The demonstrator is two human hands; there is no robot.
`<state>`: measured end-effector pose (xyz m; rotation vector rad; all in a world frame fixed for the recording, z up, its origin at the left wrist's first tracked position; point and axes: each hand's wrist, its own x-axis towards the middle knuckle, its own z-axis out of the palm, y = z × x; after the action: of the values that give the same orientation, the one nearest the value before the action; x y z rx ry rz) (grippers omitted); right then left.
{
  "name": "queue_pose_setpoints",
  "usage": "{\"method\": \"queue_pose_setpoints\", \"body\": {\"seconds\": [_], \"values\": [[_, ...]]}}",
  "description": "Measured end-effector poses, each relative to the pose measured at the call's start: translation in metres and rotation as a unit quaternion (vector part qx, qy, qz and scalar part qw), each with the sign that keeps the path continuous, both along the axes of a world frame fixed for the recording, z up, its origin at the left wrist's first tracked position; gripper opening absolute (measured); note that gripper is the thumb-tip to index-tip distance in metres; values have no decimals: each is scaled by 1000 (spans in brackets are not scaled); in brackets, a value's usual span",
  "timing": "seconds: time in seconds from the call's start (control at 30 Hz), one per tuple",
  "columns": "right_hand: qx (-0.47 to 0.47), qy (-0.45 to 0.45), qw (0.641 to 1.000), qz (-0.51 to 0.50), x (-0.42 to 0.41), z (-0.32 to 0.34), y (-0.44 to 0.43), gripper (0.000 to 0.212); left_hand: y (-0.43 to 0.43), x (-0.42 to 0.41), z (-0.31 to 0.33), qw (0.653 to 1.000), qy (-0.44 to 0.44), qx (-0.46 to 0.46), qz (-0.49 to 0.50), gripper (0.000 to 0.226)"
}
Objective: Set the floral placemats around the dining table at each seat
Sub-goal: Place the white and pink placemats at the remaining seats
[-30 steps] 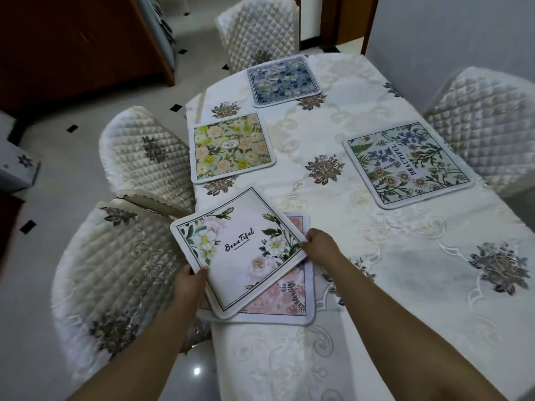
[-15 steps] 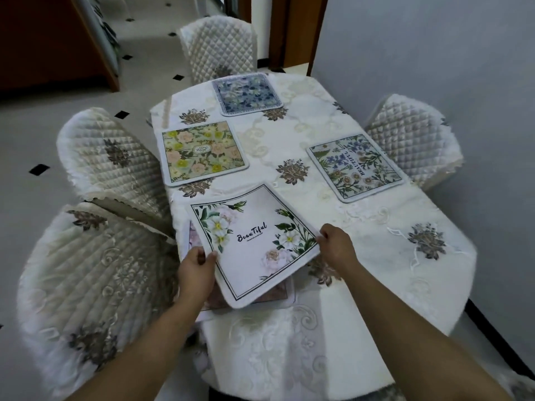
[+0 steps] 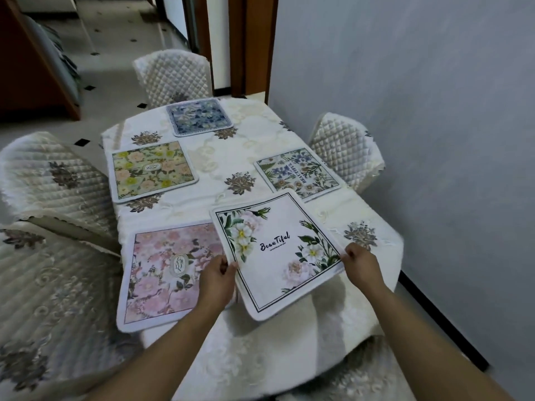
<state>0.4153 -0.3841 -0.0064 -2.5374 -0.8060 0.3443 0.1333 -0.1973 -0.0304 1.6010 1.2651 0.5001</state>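
Both hands hold a white placemat [image 3: 278, 250] printed "Beautiful" with green leaves, tilted above the table's near right part. My left hand [image 3: 215, 277] grips its left edge; my right hand [image 3: 360, 266] pinches its right corner. A pink floral placemat [image 3: 165, 273] lies flat at the near left. Flat on the cloth too are a yellow-green one [image 3: 150, 170] at mid left, a blue one [image 3: 198, 116] at the far end, and a blue-and-green botanical one [image 3: 298, 176] on the right.
The table wears a cream embroidered cloth [image 3: 208, 157]. Quilted chairs stand at the far end [image 3: 173, 78], the right [image 3: 346, 149], the left [image 3: 49, 180] and near left [image 3: 49, 299]. A grey wall [image 3: 419, 111] runs close along the right side.
The white placemat has moved right, off the pink one, which now lies uncovered. The camera view has shifted right, towards the table's near end.
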Motion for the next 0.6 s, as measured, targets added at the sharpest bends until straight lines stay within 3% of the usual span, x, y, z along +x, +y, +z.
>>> {"method": "queue_pose_setpoints", "body": {"seconds": [0.3, 0.6], "values": [[-18, 39, 997, 69, 90, -43, -68, 20, -74, 78, -20, 994, 87, 48, 34, 28], [-41, 64, 990, 116, 107, -67, -94, 21, -115, 87, -37, 990, 108, 54, 68, 38]]}}
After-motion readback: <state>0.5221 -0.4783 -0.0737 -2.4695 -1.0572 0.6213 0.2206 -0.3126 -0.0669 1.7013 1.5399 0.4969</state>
